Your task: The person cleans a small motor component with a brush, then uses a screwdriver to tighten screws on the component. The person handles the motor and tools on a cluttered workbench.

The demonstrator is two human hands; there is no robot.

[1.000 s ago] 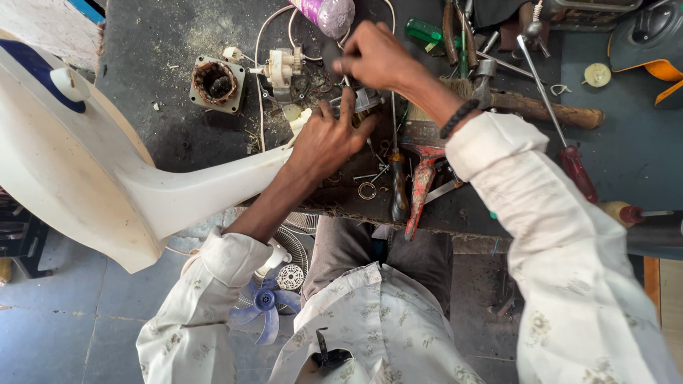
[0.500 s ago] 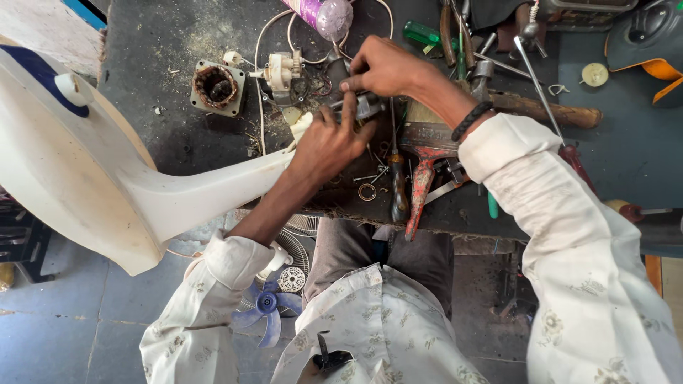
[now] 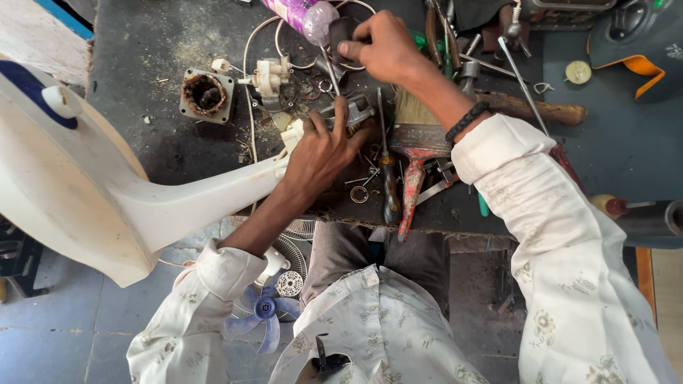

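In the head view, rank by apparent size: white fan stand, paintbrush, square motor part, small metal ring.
1. white fan stand, though nearness to the camera inflates it
2. paintbrush
3. square motor part
4. small metal ring

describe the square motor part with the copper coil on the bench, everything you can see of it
The square motor part lies flat on the dark, dusty workbench, up and to the left of the left hand. Its grey metal frame, grimy, with notched corners, rings a round opening wound with reddish-brown copper coil; the centre looks dark and hollow. No hand touches it. A small white plastic assembly with white wires lies just to its right.
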